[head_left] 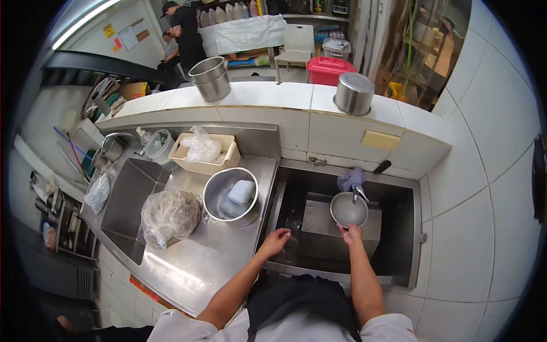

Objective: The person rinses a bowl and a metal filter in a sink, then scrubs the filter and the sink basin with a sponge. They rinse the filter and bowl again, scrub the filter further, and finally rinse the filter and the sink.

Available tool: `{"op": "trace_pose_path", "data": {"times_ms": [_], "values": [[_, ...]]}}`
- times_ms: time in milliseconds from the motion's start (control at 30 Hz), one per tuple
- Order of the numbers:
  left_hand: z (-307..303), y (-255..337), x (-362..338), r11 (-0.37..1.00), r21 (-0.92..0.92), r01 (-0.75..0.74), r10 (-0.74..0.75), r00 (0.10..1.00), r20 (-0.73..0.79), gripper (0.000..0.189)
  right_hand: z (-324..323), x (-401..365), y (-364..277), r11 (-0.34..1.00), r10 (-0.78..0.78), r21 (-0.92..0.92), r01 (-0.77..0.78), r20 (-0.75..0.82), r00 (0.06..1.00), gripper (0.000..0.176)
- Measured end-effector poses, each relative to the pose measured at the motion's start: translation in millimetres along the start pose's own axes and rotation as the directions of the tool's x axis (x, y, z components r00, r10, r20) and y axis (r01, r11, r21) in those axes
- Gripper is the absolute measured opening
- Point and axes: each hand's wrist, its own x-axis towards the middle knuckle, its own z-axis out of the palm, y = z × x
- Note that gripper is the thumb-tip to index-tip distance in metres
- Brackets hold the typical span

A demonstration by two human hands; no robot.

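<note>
My right hand is closed on the near rim of a round metal bowl, holding it beneath the faucet over the right-hand sink. The bowl looks to have water in it. A purple cloth is wrapped around the faucet's base. Over the left side of the same sink hovers my left hand, its fingers curled together with nothing visible in them. Beneath the bowl a box-like metal block stands in the sink.
On the steel counter left of me are a metal pot holding a light-blue sponge, a filled plastic bag and a beige bin. Metal containers stand on the tiled ledge. Two people are beyond it.
</note>
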Motion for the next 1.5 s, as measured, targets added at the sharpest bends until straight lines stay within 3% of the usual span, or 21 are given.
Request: {"op": "trace_pose_path", "data": {"times_ms": [167, 233, 367, 500, 667, 1167, 1267, 1500], "values": [[0.0, 6.5, -4.2, 0.999, -0.02, -0.025, 0.025, 1.0, -0.013, 0.031, -0.1, -1.5, -2.1, 1.0, 0.027, 0.009, -0.027, -0.009, 1.0, 0.041], [-2.4, 17.4, -8.2, 0.99, -0.077, 0.114, -0.108, 0.991, 0.079, 0.031, -0.7, -1.0, -1.1, 0.999, 0.032, 0.017, -0.032, 0.003, 0.999, 0.042], [-2.5, 13.9, -9.7, 0.997, -0.047, 0.065, -0.063, 0.996, 0.058, 0.033, 1.6, -5.8, -1.4, 0.998, 0.029, 0.061, -0.027, -0.032, 0.999, 0.043], [-1.7, 9.4, -11.5, 0.992, -0.051, 0.118, -0.115, 0.991, 0.063, 0.033, 2.7, -8.1, -2.8, 0.998, 0.029, 0.063, -0.027, -0.038, 0.999, 0.042], [-0.1, -1.6, -11.0, 0.999, -0.026, 0.022, -0.022, 1.0, 0.016, 0.032, 1.4, -3.8, -0.2, 0.998, 0.018, 0.066, -0.015, -0.039, 0.999, 0.042], [-1.2, 3.0, -12.9, 0.993, -0.057, 0.107, -0.103, 0.993, 0.065, 0.033, -3.2, 0.7, 0.1, 0.997, 0.016, 0.078, -0.016, -0.003, 1.0, 0.044], [-2.4, 4.9, -14.0, 0.998, -0.027, 0.049, -0.047, 0.997, 0.059, 0.034, 1.5, -7.1, -3.5, 0.999, 0.006, 0.049, -0.006, -0.013, 1.0, 0.043], [-3.7, 8.2, -15.3, 0.997, -0.026, 0.069, -0.068, 0.996, 0.059, 0.034, 5.2, -11.4, -5.6, 0.999, 0.013, 0.036, -0.013, -0.006, 1.0, 0.044]]}}
